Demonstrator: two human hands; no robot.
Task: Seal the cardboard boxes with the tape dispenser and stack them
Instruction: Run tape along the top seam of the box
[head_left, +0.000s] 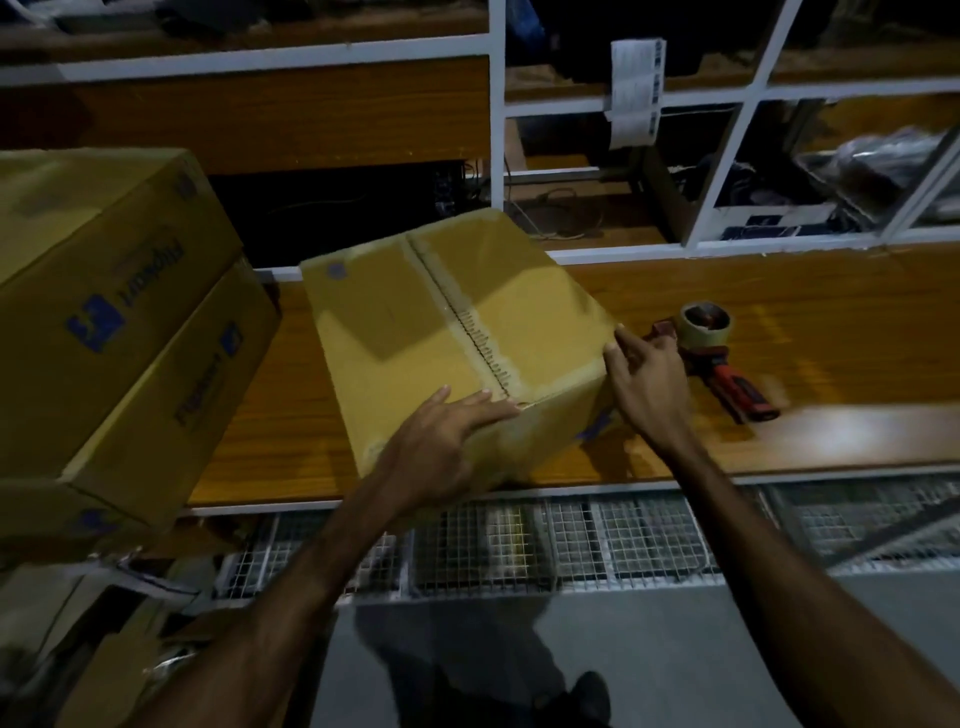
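Note:
A cardboard box (415, 332) with tape along its top seam sits on the wooden table (753, 312) in the middle of the view. My left hand (441, 447) lies flat on its near top edge, fingers straight toward the seam. My right hand (649, 384) touches the box's right near corner with its fingertips. A red-handled tape dispenser (711, 348) with a tape roll lies on the table just right of my right hand, apart from it. Two more cardboard boxes are stacked at the left, the upper box (93, 270) on the lower box (171, 395).
White metal shelving (727, 93) with wooden boards stands behind the table, holding papers and bagged items. A wire-mesh rack (571, 540) runs below the table's front edge. The grey floor and my feet show at the bottom.

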